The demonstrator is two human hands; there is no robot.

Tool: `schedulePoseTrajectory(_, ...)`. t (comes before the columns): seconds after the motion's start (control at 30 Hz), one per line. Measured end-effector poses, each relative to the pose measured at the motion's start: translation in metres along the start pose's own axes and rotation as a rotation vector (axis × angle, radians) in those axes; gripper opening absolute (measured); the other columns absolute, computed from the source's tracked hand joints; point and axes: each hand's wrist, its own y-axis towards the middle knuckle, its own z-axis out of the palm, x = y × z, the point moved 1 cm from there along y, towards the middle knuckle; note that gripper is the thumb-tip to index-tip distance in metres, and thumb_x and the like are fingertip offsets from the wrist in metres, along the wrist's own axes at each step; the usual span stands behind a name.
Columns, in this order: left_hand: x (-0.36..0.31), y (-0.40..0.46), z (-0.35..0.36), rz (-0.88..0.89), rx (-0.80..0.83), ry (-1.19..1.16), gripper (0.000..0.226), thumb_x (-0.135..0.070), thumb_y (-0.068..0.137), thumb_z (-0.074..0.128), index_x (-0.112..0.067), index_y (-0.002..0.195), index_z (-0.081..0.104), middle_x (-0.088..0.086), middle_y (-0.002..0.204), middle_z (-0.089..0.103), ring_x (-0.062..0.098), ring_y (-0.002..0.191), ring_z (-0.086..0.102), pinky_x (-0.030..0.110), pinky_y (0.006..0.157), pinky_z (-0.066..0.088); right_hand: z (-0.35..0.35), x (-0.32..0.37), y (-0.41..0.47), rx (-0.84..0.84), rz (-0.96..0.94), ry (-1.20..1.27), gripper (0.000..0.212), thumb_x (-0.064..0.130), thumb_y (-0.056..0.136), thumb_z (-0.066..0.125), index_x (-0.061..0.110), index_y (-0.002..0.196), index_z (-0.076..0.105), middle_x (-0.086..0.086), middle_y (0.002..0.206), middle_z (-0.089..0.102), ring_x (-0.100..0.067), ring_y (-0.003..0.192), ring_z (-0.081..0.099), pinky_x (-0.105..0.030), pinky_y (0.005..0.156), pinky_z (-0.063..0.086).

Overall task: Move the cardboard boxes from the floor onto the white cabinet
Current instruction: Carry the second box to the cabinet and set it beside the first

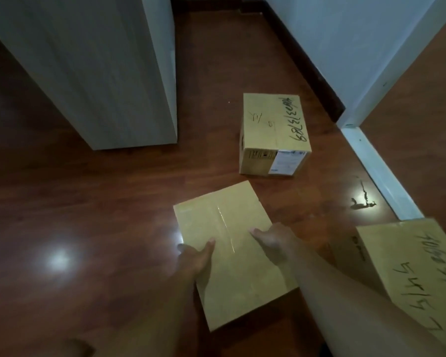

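Your left hand (196, 256) and right hand (271, 240) press flat on the taped box (229, 253), fingers spread, not gripping. It sits on the floor (88, 202). Beyond it stands the white cabinet (101, 73).

Matt brown cardboard box (232, 253) under both hands, with a glossy clear tape strip (225, 228) between them. Beyond the hands, a like box (272, 122) bearing a smooth white paper label (287, 162). Floor (88, 202): polished, reflective red-brown wood. Cabinet (101, 73): matt pale wood-grain.
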Motion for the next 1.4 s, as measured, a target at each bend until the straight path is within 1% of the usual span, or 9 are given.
schedulePoseTrajectory(0.23, -0.036, 0.017, -0.003, 0.105, -0.043, 0.038, 0.087, -0.059, 0.084, 0.067, -0.005, 0.143, 0.033, 0.017, 0.143, 0.050, 0.038, 0.132, 0.050, 0.041, 0.105, 0.042, 0.017, -0.001, 0.032, -0.066, -0.038, 0.180, 0.098, 0.075, 0.079, 0.054, 0.005, 0.144, 0.035, -0.016, 0.147, 0.045, -0.038, 0.133, 0.045, -0.046, 0.107, 0.040)
schedulePoseTrajectory(0.37, -0.032, 0.020, -0.008, 0.117, -0.004, -0.032, 0.081, -0.052, 0.083, 0.073, -0.009, 0.143, 0.039, 0.013, 0.142, 0.055, 0.034, 0.129, 0.053, 0.038, 0.102, 0.044, 0.019, -0.004, 0.037, -0.108, -0.047, 0.206, 0.093, 0.076, 0.080, 0.051, 0.008, 0.142, 0.037, -0.015, 0.143, 0.048, -0.038, 0.131, 0.047, -0.046, 0.105, 0.041)
schedulePoseTrajectory(0.6, -0.006, -0.002, -0.012, 0.169, 0.032, -0.052, 0.096, -0.052, 0.062, 0.089, -0.017, 0.141, 0.048, 0.006, 0.131, 0.064, 0.028, 0.118, 0.061, 0.045, 0.103, 0.049, 0.027, -0.010, 0.021, -0.132, -0.036, 0.305, 0.084, 0.066, 0.086, 0.055, 0.006, 0.142, 0.039, -0.015, 0.144, 0.047, -0.037, 0.133, 0.044, -0.045, 0.105, 0.039)
schedulePoseTrajectory(0.77, -0.040, -0.033, -0.036, 0.205, 0.076, -0.026, 0.090, -0.048, 0.065, 0.088, -0.017, 0.140, 0.049, 0.008, 0.131, 0.063, 0.031, 0.117, 0.062, 0.047, 0.101, 0.050, 0.004, -0.011, -0.020, -0.111, -0.046, 0.351, 0.078, 0.063, 0.085, 0.057, 0.008, 0.139, 0.046, -0.012, 0.139, 0.052, -0.034, 0.131, 0.047, -0.043, 0.105, 0.040)
schedulePoseTrajectory(1.0, -0.130, -0.150, -0.106, 0.255, 0.071, -0.023, 0.081, -0.033, 0.077, 0.084, -0.011, 0.143, 0.043, 0.012, 0.133, 0.059, 0.031, 0.120, 0.059, 0.034, 0.089, 0.046, -0.092, 0.028, -0.151, -0.146, -0.128, 0.386, 0.068, 0.060, 0.089, 0.056, 0.011, 0.136, 0.049, -0.009, 0.137, 0.055, -0.034, 0.131, 0.046, -0.040, 0.103, 0.038)
schedulePoseTrajectory(1.1, -0.177, -0.216, -0.148, 0.318, 0.075, -0.047, 0.085, -0.028, 0.075, 0.086, -0.013, 0.145, 0.041, 0.009, 0.134, 0.059, 0.021, 0.107, 0.057, 0.027, 0.084, 0.046, -0.151, 0.051, -0.233, -0.169, -0.161, 0.413, 0.063, 0.056, 0.090, 0.058, 0.012, 0.134, 0.051, -0.009, 0.135, 0.057, -0.033, 0.128, 0.050, -0.037, 0.100, 0.041)
schedulePoseTrajectory(1.2, -0.224, -0.290, -0.188, 0.366, 0.086, -0.035, 0.084, -0.031, 0.075, 0.086, -0.018, 0.145, 0.042, 0.004, 0.129, 0.059, 0.020, 0.108, 0.056, 0.033, 0.093, 0.046, -0.208, 0.068, -0.315, -0.212, -0.192, 0.435, 0.062, 0.050, 0.092, 0.058, 0.009, 0.138, 0.049, -0.009, 0.140, 0.054, -0.032, 0.132, 0.048, -0.036, 0.104, 0.038)
schedulePoseTrajectory(1.3, -0.266, -0.362, -0.225, 0.400, 0.094, -0.025, 0.087, -0.036, 0.070, 0.087, -0.021, 0.144, 0.043, 0.005, 0.130, 0.061, 0.025, 0.115, 0.060, 0.039, 0.098, 0.049, -0.256, 0.083, -0.392, -0.247, -0.192, 0.432, 0.075, 0.060, 0.087, 0.056, 0.012, 0.143, 0.044, -0.008, 0.145, 0.050, -0.034, 0.134, 0.045, -0.040, 0.109, 0.037)
schedulePoseTrajectory(1.4, -0.304, -0.413, -0.260, 0.463, 0.070, 0.015, 0.108, -0.062, 0.050, 0.086, -0.025, 0.143, 0.043, 0.004, 0.130, 0.064, 0.026, 0.115, 0.063, 0.048, 0.101, 0.051, -0.302, 0.096, -0.472, -0.266, -0.183, 0.497, 0.072, 0.062, 0.084, 0.059, 0.016, 0.139, 0.048, -0.007, 0.141, 0.055, -0.034, 0.131, 0.049, -0.041, 0.106, 0.040)
